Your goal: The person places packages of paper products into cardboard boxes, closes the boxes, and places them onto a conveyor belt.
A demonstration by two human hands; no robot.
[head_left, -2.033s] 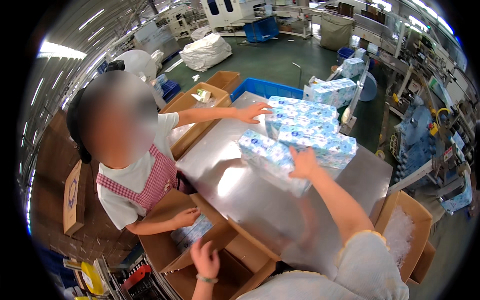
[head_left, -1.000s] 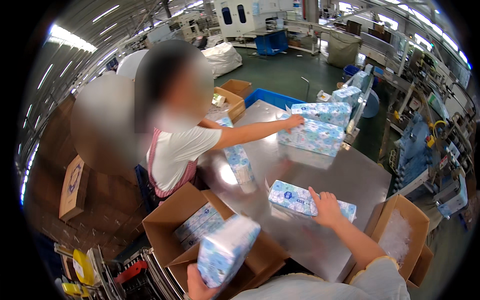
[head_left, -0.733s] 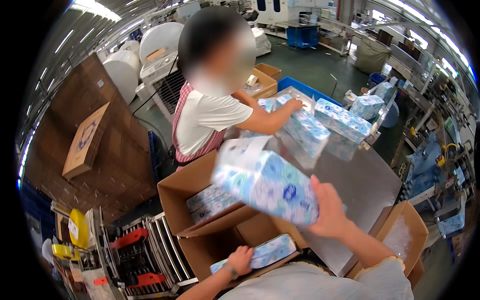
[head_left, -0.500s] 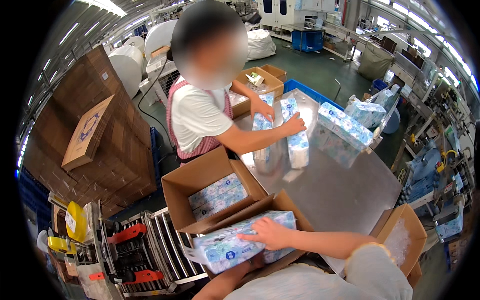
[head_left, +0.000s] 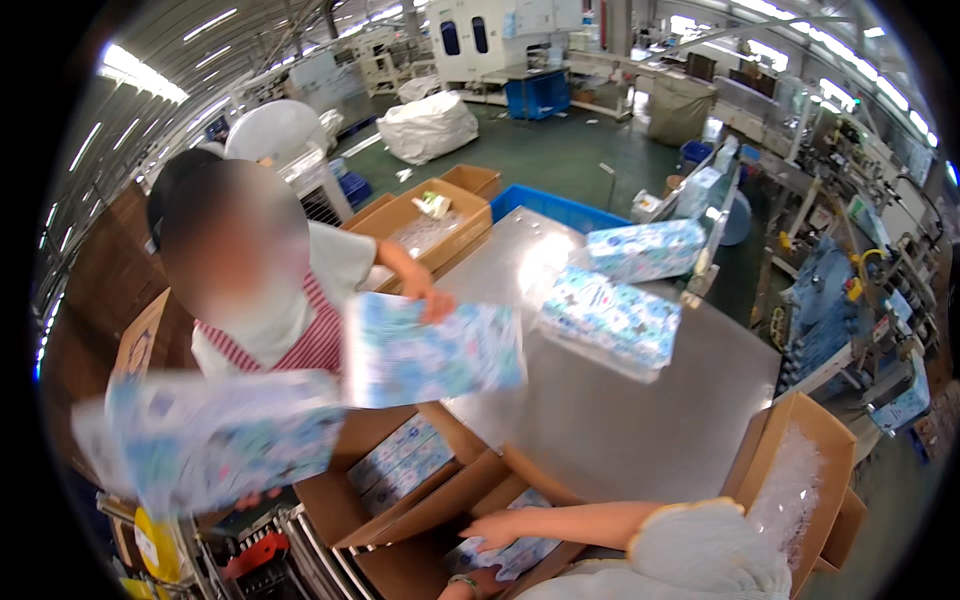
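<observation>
At the bottom centre of the frame a blue-patterned tissue pack (head_left: 515, 555) lies inside an open cardboard box (head_left: 400, 560). The right hand (head_left: 505, 527) rests flat on top of it, fingers spread, gripping nothing. The left hand (head_left: 470, 583) shows only at the wrist by the lower edge; its grip cannot be told. Just above, a co-worker (head_left: 290, 300) holds two blurred packs (head_left: 435, 350) beside the steel table (head_left: 640, 430).
</observation>
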